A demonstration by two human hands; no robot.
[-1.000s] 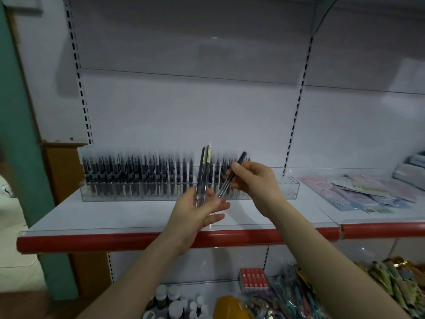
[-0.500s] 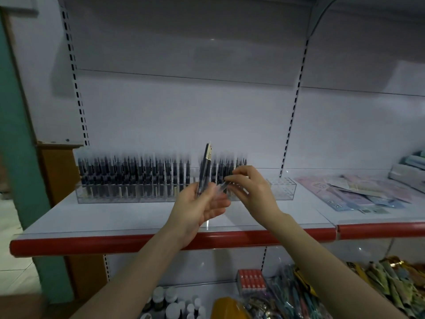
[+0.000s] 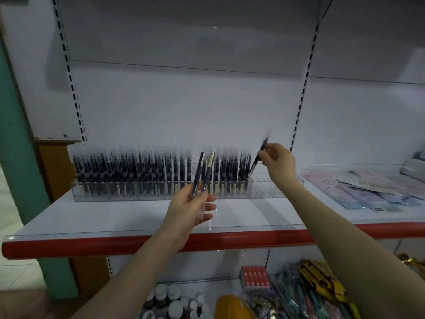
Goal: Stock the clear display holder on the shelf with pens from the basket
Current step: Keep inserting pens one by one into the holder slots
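Clear acrylic, the display holder (image 3: 263, 191) sits on the white shelf (image 3: 110, 217), with dark pens (image 3: 138, 171) filling most of its rows. Your right hand (image 3: 278, 162), arm outstretched, pinches one pen (image 3: 257, 158) tilted over the holder where the filled rows end. Your left hand (image 3: 190, 209), palm up, grips two spare pens (image 3: 202, 173) upright before the holder.

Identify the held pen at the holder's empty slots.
The single pen pinched by the right hand, tip at the empty right end of the clear display holder; the left hand holds two pens before filled slots.
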